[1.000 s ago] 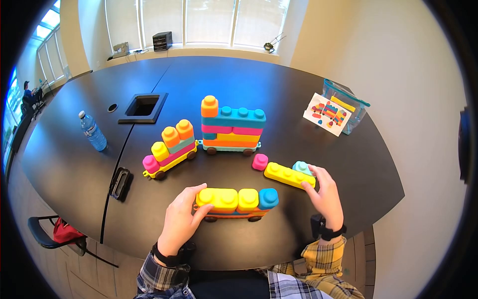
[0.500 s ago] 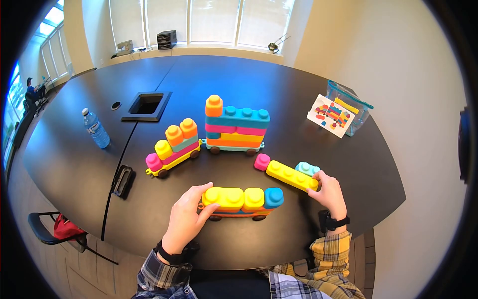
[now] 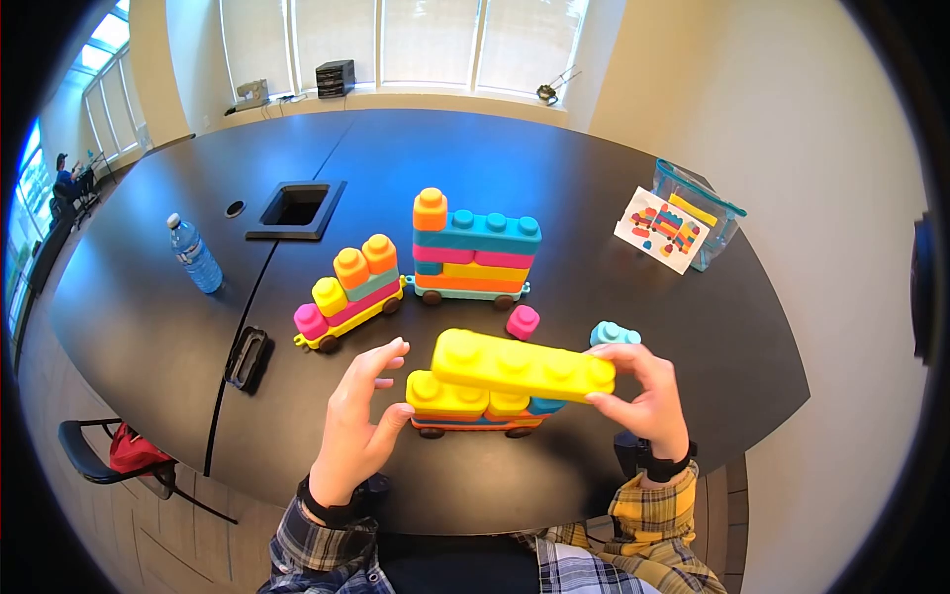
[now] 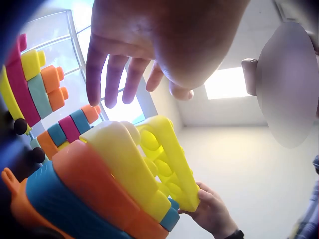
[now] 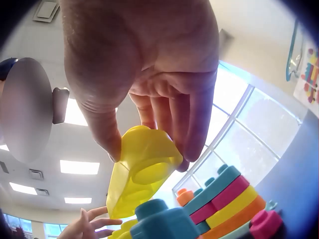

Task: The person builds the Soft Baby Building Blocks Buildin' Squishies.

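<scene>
My right hand (image 3: 645, 391) pinches one end of a long yellow building block (image 3: 520, 366), thumb on the near side and fingers on the far side. The block is held above a wheeled block car (image 3: 475, 423), whose top carries yellow blocks (image 3: 445, 394) and a blue one (image 5: 162, 221). In the left wrist view the hollow underside of the long block (image 4: 167, 164) shows over the car's studs. Beside the car's left end, my left hand (image 3: 361, 421) is off the blocks, fingers spread and thumb near the yellow top block.
Two block cars, a low one (image 3: 351, 302) and a tall one (image 3: 475, 257), stand linked behind. A pink block (image 3: 522, 321) and a light-blue block (image 3: 614, 334) lie to the right. A water bottle (image 3: 195, 255), black case (image 3: 247, 358), picture card (image 3: 661, 230) and clear bag (image 3: 717, 223) surround them.
My right hand has let go of the light-blue block, picked up the long yellow block and brought it left over the near car. My left hand has come off that car.
</scene>
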Tool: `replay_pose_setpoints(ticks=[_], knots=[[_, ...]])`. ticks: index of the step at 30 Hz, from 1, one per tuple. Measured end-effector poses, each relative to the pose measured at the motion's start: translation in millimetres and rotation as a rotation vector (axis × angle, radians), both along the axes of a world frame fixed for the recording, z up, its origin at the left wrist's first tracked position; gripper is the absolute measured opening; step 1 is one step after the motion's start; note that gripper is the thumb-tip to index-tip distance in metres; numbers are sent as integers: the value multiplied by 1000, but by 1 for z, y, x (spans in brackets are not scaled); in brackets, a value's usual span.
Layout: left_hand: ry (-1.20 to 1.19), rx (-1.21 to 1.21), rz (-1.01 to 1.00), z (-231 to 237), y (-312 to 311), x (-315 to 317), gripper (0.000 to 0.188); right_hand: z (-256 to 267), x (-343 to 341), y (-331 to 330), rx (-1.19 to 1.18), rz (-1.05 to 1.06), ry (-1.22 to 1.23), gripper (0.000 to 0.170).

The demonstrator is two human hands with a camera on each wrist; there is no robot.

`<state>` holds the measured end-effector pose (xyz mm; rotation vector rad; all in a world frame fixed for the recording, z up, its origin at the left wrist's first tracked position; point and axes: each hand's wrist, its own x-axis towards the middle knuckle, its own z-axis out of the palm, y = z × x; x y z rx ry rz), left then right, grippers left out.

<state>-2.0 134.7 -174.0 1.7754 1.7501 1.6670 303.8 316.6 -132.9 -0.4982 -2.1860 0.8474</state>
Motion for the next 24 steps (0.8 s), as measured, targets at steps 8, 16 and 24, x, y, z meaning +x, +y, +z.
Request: replay_pose_setpoints(ticks=[8, 16, 24], knots=[[17, -89, 23, 0, 0, 4, 46, -10, -24, -1, -30, 135, -58, 43], [-14, -138, 30, 3, 3, 7, 37, -28, -27, 3, -6, 182, -6, 49], [-92, -182, 8, -5, 0, 7, 38, -43, -28, 7, -21, 218, 46, 50]])
